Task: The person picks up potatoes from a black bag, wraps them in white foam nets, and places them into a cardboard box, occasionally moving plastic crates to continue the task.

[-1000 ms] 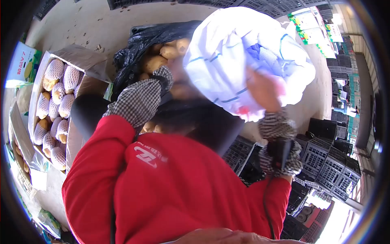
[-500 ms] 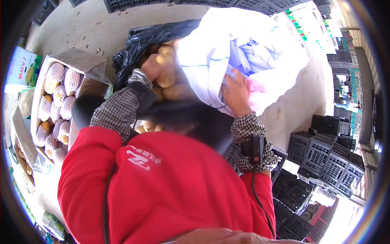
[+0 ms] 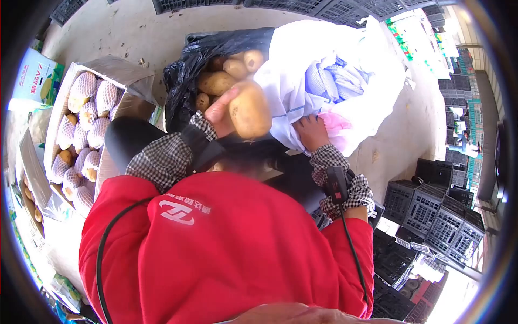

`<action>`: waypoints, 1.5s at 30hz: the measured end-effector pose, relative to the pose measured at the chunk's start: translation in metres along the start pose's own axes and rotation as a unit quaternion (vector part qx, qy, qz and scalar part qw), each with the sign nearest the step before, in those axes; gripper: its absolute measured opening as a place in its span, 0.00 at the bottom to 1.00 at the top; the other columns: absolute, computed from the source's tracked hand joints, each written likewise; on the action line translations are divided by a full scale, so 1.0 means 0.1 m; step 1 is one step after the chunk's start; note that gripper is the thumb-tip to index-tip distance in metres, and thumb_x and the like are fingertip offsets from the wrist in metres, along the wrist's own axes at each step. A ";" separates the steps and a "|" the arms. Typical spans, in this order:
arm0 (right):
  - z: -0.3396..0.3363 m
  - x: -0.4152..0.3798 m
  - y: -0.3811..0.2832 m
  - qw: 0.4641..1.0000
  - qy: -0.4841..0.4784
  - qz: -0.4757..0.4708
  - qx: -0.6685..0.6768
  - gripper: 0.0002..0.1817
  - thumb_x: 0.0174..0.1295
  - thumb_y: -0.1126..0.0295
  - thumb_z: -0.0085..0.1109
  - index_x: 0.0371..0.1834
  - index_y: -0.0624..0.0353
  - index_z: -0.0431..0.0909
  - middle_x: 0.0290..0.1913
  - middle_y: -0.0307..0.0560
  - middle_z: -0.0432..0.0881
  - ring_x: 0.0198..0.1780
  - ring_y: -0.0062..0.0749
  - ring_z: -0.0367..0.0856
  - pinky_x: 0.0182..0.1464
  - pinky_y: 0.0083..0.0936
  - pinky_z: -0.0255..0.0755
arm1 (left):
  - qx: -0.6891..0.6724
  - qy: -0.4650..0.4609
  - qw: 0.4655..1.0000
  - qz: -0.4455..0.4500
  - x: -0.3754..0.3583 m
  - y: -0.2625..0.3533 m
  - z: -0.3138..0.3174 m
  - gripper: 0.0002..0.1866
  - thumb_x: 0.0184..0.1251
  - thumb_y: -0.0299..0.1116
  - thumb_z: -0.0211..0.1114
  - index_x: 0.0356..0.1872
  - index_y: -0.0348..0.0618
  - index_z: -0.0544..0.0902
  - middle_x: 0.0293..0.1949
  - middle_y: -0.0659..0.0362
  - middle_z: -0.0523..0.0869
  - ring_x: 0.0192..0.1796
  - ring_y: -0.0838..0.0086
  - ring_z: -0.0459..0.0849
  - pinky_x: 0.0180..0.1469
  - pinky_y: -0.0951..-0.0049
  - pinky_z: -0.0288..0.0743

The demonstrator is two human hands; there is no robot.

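Note:
My left hand (image 3: pixel 220 117) is closed around a large yellow-brown potato (image 3: pixel 250 110), held just above a crate lined with black plastic (image 3: pixel 178 81). The potato is slightly blurred. Several more potatoes (image 3: pixel 216 82) lie in that lining. On the right, a big white sack (image 3: pixel 286 70) holds a heap of pale foam net sleeves (image 3: pixel 337 80). My right hand (image 3: pixel 312 134) rests on the near rim of the sack, fingers stretched toward the sleeves, beside a pink patch (image 3: pixel 335 125). Nothing shows in that hand.
At left stands an open carton (image 3: pixel 51 146) of potatoes in foam nets. Behind it is a green and white box (image 3: pixel 35 81). Black plastic crates (image 3: pixel 431 210) are stacked at right, with more crates (image 3: pixel 334 11) along the far edge. Below my hands, my dark-clad legs (image 3: pixel 132 140) flank more potatoes.
My left hand has lifted a potato out of the black lining and moved it right, toward me. My right hand stays at the sack rim, its fingers drawn slightly closer together.

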State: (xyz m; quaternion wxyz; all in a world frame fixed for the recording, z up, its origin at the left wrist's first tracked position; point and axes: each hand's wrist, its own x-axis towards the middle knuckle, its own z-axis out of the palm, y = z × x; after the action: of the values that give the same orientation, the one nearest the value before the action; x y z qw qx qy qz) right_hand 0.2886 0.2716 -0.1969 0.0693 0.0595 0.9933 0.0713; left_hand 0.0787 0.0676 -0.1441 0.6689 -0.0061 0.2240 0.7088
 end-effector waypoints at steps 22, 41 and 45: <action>-0.70 0.37 0.41 0.947 0.196 0.131 0.218 0.12 0.53 0.69 0.52 0.41 0.56 0.74 0.37 0.49 0.78 0.41 0.42 0.76 0.45 0.33 0.68 | -0.094 0.046 0.994 -0.023 -0.01 -0.10 -0.19 0.29 0.58 0.48 0.55 0.58 0.45 0.64 0.54 0.54 0.72 0.56 0.62 0.71 0.59 0.55 0.61; -1.51 0.28 -0.07 0.726 0.151 0.188 0.644 0.10 0.58 0.76 0.51 0.44 0.61 0.72 0.40 0.37 0.75 0.41 0.17 0.68 0.46 0.16 0.62 | 0.205 -0.051 0.973 0.096 -0.46 0.25 0.15 0.36 0.51 0.34 0.65 0.60 0.40 0.58 0.53 0.54 0.72 0.55 0.67 0.71 0.58 0.64 0.64; -1.58 0.45 -0.34 0.759 0.109 0.136 0.627 0.09 0.57 0.74 0.51 0.41 0.57 0.74 0.29 0.32 0.74 0.26 0.10 0.64 0.28 0.11 0.61 | 0.263 -0.083 0.956 0.101 -0.69 0.35 0.31 0.39 0.44 0.25 0.68 0.61 0.40 0.57 0.53 0.55 0.72 0.56 0.70 0.70 0.59 0.68 0.63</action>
State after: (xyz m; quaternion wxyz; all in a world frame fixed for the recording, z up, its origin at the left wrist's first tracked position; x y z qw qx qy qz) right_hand 0.2177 0.2233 -0.0525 -0.1032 0.2161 0.7979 -0.5532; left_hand 0.0619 0.0125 -0.0837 0.5882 0.2515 0.3454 0.6866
